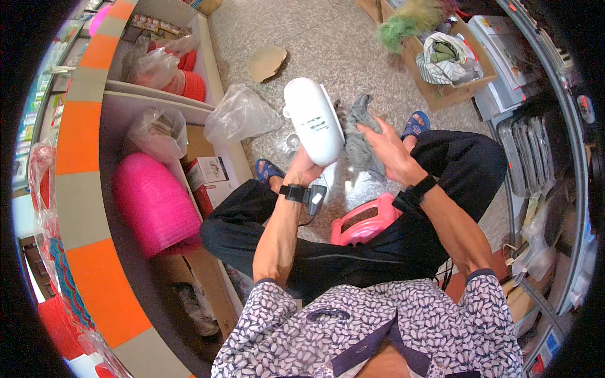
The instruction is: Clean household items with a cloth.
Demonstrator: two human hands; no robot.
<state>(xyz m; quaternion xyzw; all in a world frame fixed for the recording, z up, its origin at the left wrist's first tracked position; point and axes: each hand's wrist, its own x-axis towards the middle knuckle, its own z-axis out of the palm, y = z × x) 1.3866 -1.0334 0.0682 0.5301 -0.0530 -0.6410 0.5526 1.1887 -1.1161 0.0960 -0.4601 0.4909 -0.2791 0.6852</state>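
My left hand (306, 169) grips the lower end of a rounded white plastic container (314, 123), which bears dark marks on its side. A crumpled grey cloth (361, 139) is in my right hand (391, 149), just right of the container. My right fingers lie over the cloth, and its far end is bunched upward. Between my knees is a pink plastic piece (368, 221) with a handle-like opening; my trouser leg hides part of it. A small clear plastic item (292, 141) shows on the floor behind my left hand.
A clear plastic bag (241, 115) and a round piece of brown cardboard (267, 63) lie on the speckled floor. At left, a shelf holds stacked pink plastic baskets (153, 203). An open cardboard box (446, 90) stands at right, near wrapped black trays (527, 156) on a rack.
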